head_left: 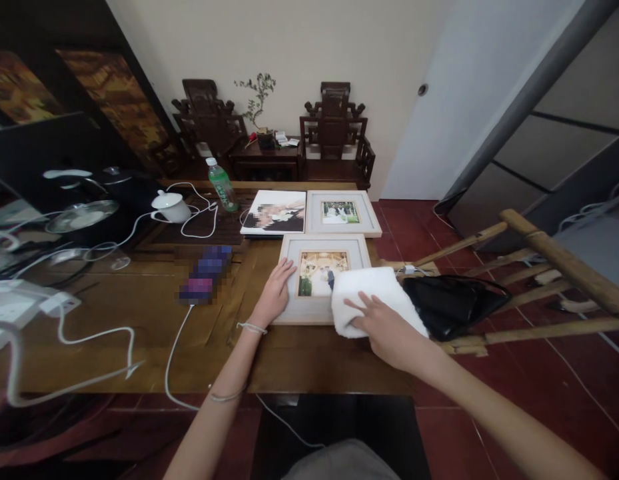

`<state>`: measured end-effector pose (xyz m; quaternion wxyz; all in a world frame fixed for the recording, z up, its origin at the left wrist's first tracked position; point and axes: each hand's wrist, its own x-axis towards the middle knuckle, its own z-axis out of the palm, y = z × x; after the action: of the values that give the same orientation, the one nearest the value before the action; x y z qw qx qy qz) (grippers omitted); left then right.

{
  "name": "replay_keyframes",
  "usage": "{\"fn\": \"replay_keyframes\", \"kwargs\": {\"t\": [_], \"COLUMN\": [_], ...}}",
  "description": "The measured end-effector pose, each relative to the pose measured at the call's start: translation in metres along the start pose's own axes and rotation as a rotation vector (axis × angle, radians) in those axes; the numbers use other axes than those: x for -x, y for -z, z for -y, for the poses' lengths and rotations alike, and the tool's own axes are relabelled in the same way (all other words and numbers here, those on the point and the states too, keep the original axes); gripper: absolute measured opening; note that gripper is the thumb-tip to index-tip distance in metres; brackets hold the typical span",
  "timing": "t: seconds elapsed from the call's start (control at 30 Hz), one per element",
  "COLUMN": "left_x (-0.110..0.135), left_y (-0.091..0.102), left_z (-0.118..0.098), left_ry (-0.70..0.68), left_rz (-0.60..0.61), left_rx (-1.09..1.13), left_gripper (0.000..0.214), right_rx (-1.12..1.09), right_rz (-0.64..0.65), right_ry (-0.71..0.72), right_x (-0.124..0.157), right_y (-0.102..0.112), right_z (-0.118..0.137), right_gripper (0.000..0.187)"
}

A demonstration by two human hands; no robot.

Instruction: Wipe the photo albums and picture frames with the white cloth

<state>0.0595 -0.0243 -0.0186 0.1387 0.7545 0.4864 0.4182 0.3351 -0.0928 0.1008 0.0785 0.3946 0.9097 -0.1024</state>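
the left hand (274, 292), fingers extended, touched the near picture frame's (316, 273) left edge while the right hand (386, 330), fingers spread, lay on a white cloth (376, 285) covering one corner.

Below the left hand (276, 287), a pale bracelet (252, 327) and thin band (229, 396) are circling wrist and forearm; grey clothing (339, 461) is showing bottom centre.

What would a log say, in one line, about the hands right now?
left hand: on left side of near picture frame; right hand: on white cloth; cloth: over frame's lower right corner
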Motion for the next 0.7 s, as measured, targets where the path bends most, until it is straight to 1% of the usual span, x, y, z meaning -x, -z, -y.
{"fn": "replay_keyframes", "kwargs": {"t": [0.07, 0.13, 0.27, 0.37, 0.43, 0.5, 0.57, 0.63, 0.7], "left_x": [0.0, -0.001, -0.003, -0.003, -0.004, -0.004, -0.004, -0.004, -0.003], "left_y": [0.001, 0.003, 0.006, 0.006, 0.005, 0.004, 0.004, 0.003, 0.002], "left_z": [0.0, 0.001, 0.001, 0.001, 0.002, 0.002, 0.003, 0.004, 0.004], "left_ry": [-0.001, 0.001, 0.005, 0.005, 0.001, 0.0, 0.0, -0.004, -0.012], "left_rz": [0.011, 0.028, 0.062, 0.045, 0.029, 0.022, 0.023, 0.021, 0.015], "left_rx": [-0.005, -0.007, 0.002, 0.001, -0.001, 0.002, 0.005, 0.004, -0.002], "left_gripper": [0.043, 0.044, 0.044, 0.043, 0.042, 0.042, 0.042, 0.042, 0.042], "right_rx": [-0.041, -0.021, 0.104, 0.206, 0.252, 0.282, 0.305, 0.308, 0.278], "right_rz": [0.005, -0.035, -0.177, -0.333, -0.397, -0.374, -0.321, -0.268, -0.213], "right_ry": [0.027, 0.016, -0.047, -0.115, -0.154, -0.178, -0.193, -0.185, -0.159], "right_x": [-0.003, -0.019, -0.07, -0.105, -0.122, -0.132, -0.134, -0.125, -0.108], "right_y": [0.0, -0.004, -0.007, 0.001, 0.005, 0.004, -0.002, -0.009, -0.013], "right_z": [0.0, -0.008, -0.04, -0.063, -0.071, -0.072, -0.066, -0.054, -0.037], "right_gripper": [0.066, 0.067, 0.062, 0.062, 0.06, 0.055, 0.049, 0.044, 0.044]}}
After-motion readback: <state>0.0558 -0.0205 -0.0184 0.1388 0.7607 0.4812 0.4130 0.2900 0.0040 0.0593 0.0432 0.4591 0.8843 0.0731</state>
